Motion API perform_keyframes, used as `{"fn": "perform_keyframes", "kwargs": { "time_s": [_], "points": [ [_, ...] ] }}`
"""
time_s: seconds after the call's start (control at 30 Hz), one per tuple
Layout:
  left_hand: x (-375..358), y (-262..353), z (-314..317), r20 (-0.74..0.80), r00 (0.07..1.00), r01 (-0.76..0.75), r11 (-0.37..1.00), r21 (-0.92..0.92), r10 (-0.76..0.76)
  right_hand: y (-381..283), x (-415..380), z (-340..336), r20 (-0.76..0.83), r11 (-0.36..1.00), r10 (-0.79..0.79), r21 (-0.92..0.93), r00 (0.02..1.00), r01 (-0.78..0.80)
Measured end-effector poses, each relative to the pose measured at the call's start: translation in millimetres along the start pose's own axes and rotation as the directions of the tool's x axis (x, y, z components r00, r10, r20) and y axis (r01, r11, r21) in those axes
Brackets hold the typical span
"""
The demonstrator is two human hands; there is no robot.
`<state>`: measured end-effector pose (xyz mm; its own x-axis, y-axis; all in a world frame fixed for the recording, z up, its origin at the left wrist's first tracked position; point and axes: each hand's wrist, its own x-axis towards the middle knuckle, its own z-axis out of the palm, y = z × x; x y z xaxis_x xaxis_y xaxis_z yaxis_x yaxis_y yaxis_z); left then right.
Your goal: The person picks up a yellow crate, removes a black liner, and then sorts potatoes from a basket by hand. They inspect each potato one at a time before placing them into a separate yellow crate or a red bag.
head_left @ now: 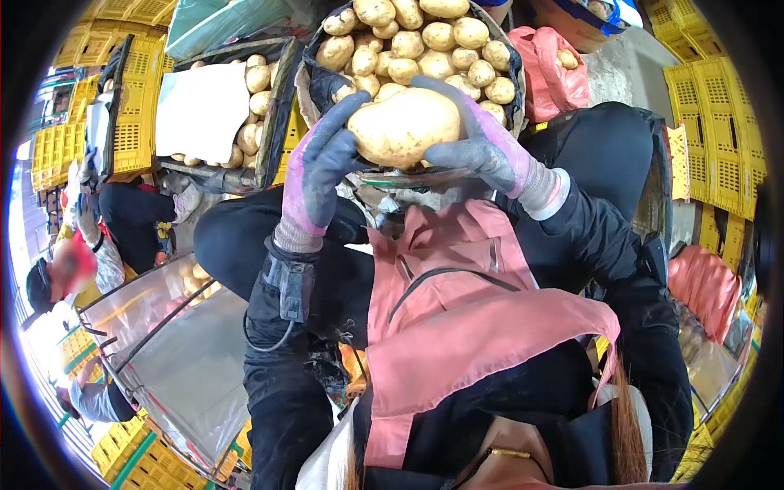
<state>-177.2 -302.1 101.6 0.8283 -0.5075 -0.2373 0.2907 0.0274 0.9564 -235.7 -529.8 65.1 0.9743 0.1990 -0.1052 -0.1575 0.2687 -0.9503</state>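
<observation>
A large pale potato [404, 128] is held up between my two gloved hands, in front of a full basket. My left hand [325, 159], in a pink and grey glove, grips the potato's left side. On its right side, the fingers of my right hand [486, 147] curl over the top and the thumb presses below. Just beyond is a round, dark-lined basket [306, 69] heaped with smaller potatoes [404, 45]. The potato hides part of that heap.
To the left stands a crate [282, 106] of potatoes partly covered by a white sheet [196, 113]. A red plastic bag [549, 77] with potatoes lies right of the basket. Yellow crates [719, 131] are stacked at right. Other people [90, 245] sit at far left.
</observation>
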Motion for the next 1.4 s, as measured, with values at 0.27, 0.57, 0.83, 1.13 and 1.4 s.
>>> {"fn": "perform_keyframes", "kwargs": {
  "time_s": [0.27, 0.57, 0.83, 1.13, 1.4],
  "points": [
    [9, -21, 7, 0.063, 0.994, 0.083, 0.995, 0.056, -0.086, 11, -4, -1, -0.034, 0.978, -0.152, -0.149, 0.988, 0.145],
    [93, -12, -88, 0.105, 0.993, 0.105, 0.822, -0.559, -0.055, 6, -5, -13, -0.161, 0.96, 0.018, 0.279, 0.987, 0.028],
    [231, 69, -181, -0.127, 0.965, -0.095, 0.753, 0.651, 0.231, -3, 3, -60, -0.34, 0.936, -0.047, 0.313, 0.939, 0.16],
    [280, -73, -3, -0.231, 0.906, 0.104, 0.342, 0.934, 0.355, 4, 28, -53, -0.355, 0.977, 0.126, 0.208, 0.926, -0.053],
    [279, -84, -17, -0.214, 0.83, -0.074, 0.482, 0.873, 0.516, 19, 38, -57, -0.348, 0.977, 0.124, 0.207, 0.929, -0.053]
  ]
}}
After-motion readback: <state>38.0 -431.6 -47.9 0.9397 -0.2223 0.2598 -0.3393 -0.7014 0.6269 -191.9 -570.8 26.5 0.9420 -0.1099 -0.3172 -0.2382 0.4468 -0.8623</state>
